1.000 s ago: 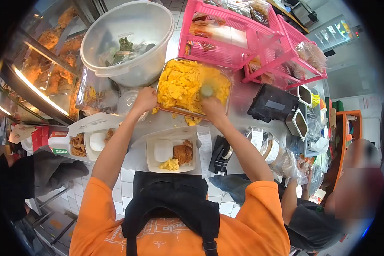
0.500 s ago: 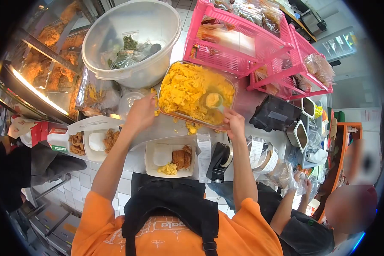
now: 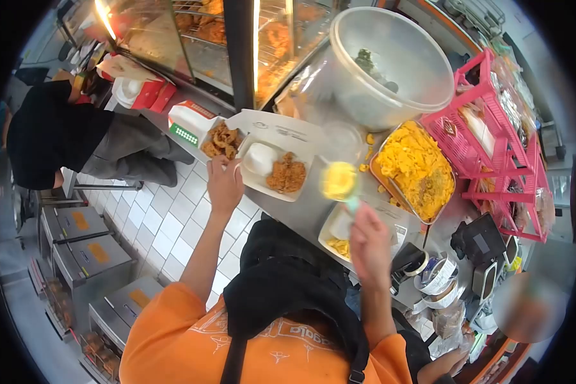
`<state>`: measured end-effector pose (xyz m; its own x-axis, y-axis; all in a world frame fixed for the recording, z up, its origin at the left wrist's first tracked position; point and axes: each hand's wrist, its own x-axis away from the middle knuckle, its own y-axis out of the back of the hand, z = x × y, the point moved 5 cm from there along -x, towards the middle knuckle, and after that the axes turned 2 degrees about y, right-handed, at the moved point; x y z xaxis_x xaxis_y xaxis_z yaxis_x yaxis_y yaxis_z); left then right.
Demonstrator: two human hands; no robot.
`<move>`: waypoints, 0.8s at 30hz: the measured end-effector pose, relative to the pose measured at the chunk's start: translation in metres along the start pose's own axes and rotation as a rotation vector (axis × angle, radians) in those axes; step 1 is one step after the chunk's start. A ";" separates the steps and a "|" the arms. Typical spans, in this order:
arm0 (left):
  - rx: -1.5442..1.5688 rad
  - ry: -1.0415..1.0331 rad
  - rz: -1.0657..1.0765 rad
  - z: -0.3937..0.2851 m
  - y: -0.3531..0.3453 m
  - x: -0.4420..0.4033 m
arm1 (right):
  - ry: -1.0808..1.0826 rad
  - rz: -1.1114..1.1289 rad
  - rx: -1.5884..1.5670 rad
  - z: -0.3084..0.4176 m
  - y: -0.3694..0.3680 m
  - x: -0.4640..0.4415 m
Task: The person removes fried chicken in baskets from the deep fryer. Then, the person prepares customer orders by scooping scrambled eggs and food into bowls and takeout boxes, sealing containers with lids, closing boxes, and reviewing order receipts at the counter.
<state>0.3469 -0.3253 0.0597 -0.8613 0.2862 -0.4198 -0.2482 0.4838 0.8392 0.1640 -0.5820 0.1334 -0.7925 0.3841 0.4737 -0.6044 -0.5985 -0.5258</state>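
My right hand (image 3: 371, 240) grips a pale green scoop (image 3: 352, 202) heaped with scrambled egg (image 3: 338, 180), above the counter. Behind my right hand is an open meal box (image 3: 397, 221), partly hidden, with egg in it. My left hand (image 3: 224, 182) touches the near left edge of another open box (image 3: 294, 133), which holds white rice (image 3: 260, 158) and fried chicken (image 3: 287, 173). Right beside it, a small box holds fried pieces (image 3: 222, 141). The metal tray (image 3: 453, 185) of yellow egg stands to the right of the scoop.
A large clear tub (image 3: 390, 70) and pink baskets (image 3: 486, 134) stand at the back. Behind the boxes is a lit glass cabinet (image 3: 205, 48) of fried chicken. A person in black (image 3: 57, 137) is at the left; another person's hand (image 3: 451, 361) shows at the lower right.
The view has turned left. My right hand has lifted the scoop of egg out of the tray and carried it left. My left hand has moved from beside the tray to the rice and chicken box.
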 end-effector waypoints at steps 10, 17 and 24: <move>0.283 0.048 0.044 0.025 -0.024 0.010 | 1.008 0.201 1.573 -0.135 -0.058 -0.048; 0.320 -0.150 0.102 0.002 0.001 -0.033 | 0.913 -0.645 0.872 -0.005 -0.023 0.040; 0.363 -0.092 0.079 -0.020 0.013 -0.028 | 0.896 -0.724 1.419 0.154 0.100 -0.026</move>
<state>0.3587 -0.3430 0.0893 -0.8238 0.3996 -0.4021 0.0047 0.7142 0.7000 0.1366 -0.7601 0.1769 -0.5248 0.7407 -0.4195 -0.6691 -0.0543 0.7412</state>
